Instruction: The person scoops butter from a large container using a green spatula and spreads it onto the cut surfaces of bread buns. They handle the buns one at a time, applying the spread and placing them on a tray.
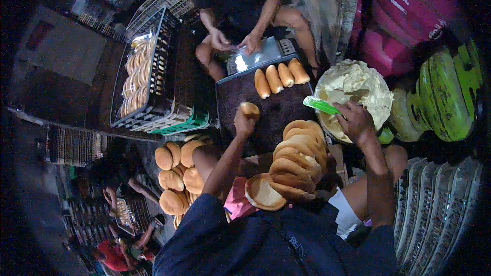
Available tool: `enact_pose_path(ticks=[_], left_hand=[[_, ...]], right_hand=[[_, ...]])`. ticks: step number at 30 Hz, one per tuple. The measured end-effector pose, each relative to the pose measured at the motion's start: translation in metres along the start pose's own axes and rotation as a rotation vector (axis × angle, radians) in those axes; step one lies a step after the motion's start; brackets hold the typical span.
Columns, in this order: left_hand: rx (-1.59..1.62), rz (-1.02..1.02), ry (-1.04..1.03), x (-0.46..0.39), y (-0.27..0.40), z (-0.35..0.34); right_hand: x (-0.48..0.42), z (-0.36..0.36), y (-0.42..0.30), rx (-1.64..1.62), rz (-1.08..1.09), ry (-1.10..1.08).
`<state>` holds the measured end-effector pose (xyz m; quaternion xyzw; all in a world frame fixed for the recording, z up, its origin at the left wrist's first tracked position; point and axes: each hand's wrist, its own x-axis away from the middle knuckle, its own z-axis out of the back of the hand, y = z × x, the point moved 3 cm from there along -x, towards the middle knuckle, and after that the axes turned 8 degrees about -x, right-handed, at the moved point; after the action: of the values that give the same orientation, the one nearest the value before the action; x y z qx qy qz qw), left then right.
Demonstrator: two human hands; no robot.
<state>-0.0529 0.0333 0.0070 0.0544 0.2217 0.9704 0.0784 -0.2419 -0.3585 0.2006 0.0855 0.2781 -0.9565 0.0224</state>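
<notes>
My left hand (245, 122) is closed around a bread roll (250, 109), whose end shows above my fingers over the dark tray (238, 92). A green spatula (321, 105) with pale cream on its blade is gripped in my right hand (356, 120). That hand is above the near side of a round tub of cream (355, 84). On the tray's far right part lie several rolled breads (274, 78) side by side. A leaning row of round flat breads (297, 161) reaches from the tray's near edge to my lap, the closest one (264, 191) showing its pale face.
Opposite me, a person's hands (239, 42) work over a clear plastic sheet (259, 53). Crates with packed bread (136, 73) stand left. More round breads (174, 180) are piled by my left leg. Green gas cylinders (445, 96) and stacked trays (433, 214) flank my right. Other people sit lower left.
</notes>
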Motion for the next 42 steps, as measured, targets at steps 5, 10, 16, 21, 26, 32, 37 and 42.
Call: enact_pose_path(ticks=[5, 10, 16, 21, 26, 32, 37, 42], left_hand=[[-1.022, -0.672, 0.063, 0.004, 0.066, -0.033], [-0.552, -0.201, -0.919, -0.074, 0.06, 0.005], [0.131, -0.025, -0.511, -0.125, 0.02, 0.038], [0.332, -0.302, -0.177, 0.038, 0.121, 0.058], [0.159, -0.668, -0.293, 0.213, 0.167, 0.142], [0.058, -0.858, -0.233, 0.269, 0.119, 0.078], [0.405, -0.419, -0.194, 0.21, 0.184, 0.137], [-0.107, -0.552, 0.278, 0.205, 0.16, 0.093]], right_hand=[[0.004, 0.005, 0.006, -0.032, 0.02, 0.012], [0.015, 0.018, 0.026, -0.042, -0.027, 0.082], [0.012, 0.034, 0.018, -0.037, -0.077, 0.019], [0.041, 0.018, 0.047, 0.17, -0.276, -0.177], [0.059, 0.003, 0.03, 0.368, -0.217, -0.073], [0.054, -0.065, 0.049, 0.476, -0.255, -0.218], [0.064, -0.101, 0.06, 0.346, -0.174, -0.157], [0.035, -0.114, 0.07, 0.012, -0.465, -0.287]])
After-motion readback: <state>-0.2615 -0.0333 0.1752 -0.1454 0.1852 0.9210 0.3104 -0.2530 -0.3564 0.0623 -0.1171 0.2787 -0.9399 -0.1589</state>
